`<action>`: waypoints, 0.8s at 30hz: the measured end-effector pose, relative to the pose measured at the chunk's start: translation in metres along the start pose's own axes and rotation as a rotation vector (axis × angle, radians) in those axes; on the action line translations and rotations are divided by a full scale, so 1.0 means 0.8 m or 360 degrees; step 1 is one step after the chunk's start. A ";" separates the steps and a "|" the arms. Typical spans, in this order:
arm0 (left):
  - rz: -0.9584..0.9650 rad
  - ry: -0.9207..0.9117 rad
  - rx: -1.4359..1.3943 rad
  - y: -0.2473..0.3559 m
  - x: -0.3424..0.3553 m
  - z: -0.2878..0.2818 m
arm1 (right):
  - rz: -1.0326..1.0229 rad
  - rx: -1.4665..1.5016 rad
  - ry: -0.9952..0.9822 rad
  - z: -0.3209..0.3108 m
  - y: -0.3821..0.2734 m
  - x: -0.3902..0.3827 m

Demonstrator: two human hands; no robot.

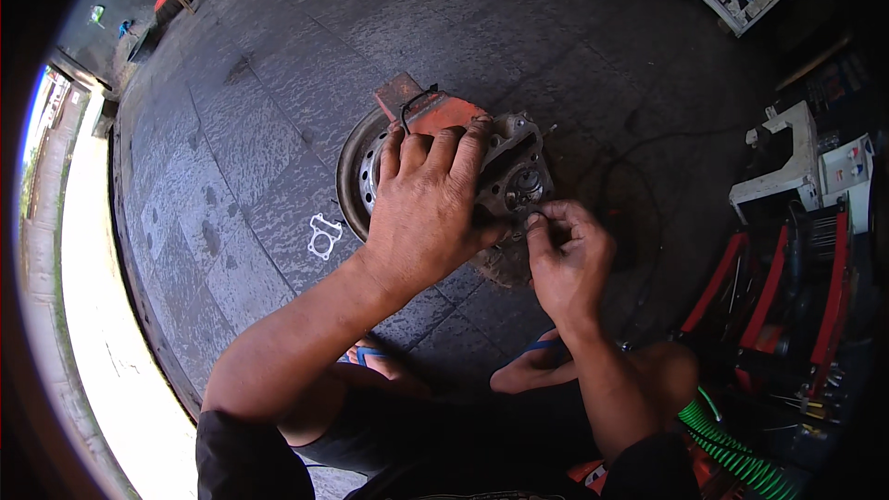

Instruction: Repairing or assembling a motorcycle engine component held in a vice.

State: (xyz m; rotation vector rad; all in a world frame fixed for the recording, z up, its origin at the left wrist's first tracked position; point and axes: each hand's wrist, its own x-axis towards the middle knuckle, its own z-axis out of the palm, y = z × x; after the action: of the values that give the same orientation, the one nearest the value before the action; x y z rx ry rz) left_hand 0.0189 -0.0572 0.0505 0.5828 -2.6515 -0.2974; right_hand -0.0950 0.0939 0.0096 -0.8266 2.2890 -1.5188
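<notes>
A grey metal engine cylinder head [524, 187] lies on its side in front of me, its round combustion chamber facing up. My left hand [428, 190] is wrapped over the head's left part, with fingertips along the far side and the thumb along the near edge. At that near edge my right hand [569, 250] is closed, thumb and forefinger pinched together. Whatever sits between those fingertips is too small and dark to make out. Beneath and behind my left hand are an orange metal piece [454, 114] and a round steel rim with holes [353, 176].
A thin pale gasket [324, 237] lies on the dark tiled floor [278, 46] to the left. To the right stand a red tool box with open trays [778, 282] and white machine parts [782, 162]. A green coiled hose [732, 449] is at lower right, near my knee.
</notes>
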 end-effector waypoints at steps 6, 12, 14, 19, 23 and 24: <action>-0.0016 -0.0010 0.0018 0.001 -0.001 0.000 | -0.0231 -0.0105 0.0079 -0.006 0.009 0.008; -0.0015 -0.0033 0.0001 0.000 -0.001 0.002 | -0.0455 -0.0224 -0.0005 -0.010 -0.007 0.012; -0.0013 -0.0022 0.0020 -0.001 -0.003 0.000 | -0.0402 -0.0302 -0.0020 -0.011 -0.013 0.012; -0.0027 -0.0044 0.0012 0.002 -0.001 -0.002 | -0.0200 -0.0161 -0.0066 -0.009 -0.014 0.010; -0.0034 -0.0044 0.0024 0.003 -0.001 -0.002 | -0.0226 -0.0090 -0.0065 -0.008 -0.016 0.008; -0.0032 -0.0045 0.0025 0.002 -0.001 -0.001 | -0.0204 -0.0113 -0.0068 -0.008 -0.010 0.011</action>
State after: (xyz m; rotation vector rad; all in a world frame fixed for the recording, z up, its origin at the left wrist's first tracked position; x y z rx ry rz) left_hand 0.0196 -0.0552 0.0516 0.6151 -2.6790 -0.2931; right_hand -0.1030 0.0912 0.0200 -1.0333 2.3108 -1.4633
